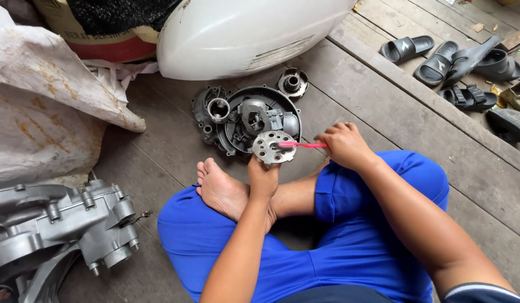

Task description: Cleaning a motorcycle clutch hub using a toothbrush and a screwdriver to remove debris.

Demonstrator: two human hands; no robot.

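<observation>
Left hand (263, 178): fingers closed from below on a round metal plate with holes (273, 147), held up above the crossed legs. Right hand (344, 145): fingers curled tightly around the handle of a pink toothbrush (302, 145), whose head end lies against the face of the plate. The plate sits between the two hands, in front of a bare foot (222, 191) and blue shorts (355, 235). Just beyond it, on the wooden plank floor (383, 112), lies a dark engine cover (246, 119) with a small gear part (293, 83) beside it. A white body panel (243, 33) stands behind these. At lower left rests a grey engine casing (52, 224), next to white sacks (41, 106). Black sandals (451, 64) lie at upper right.
</observation>
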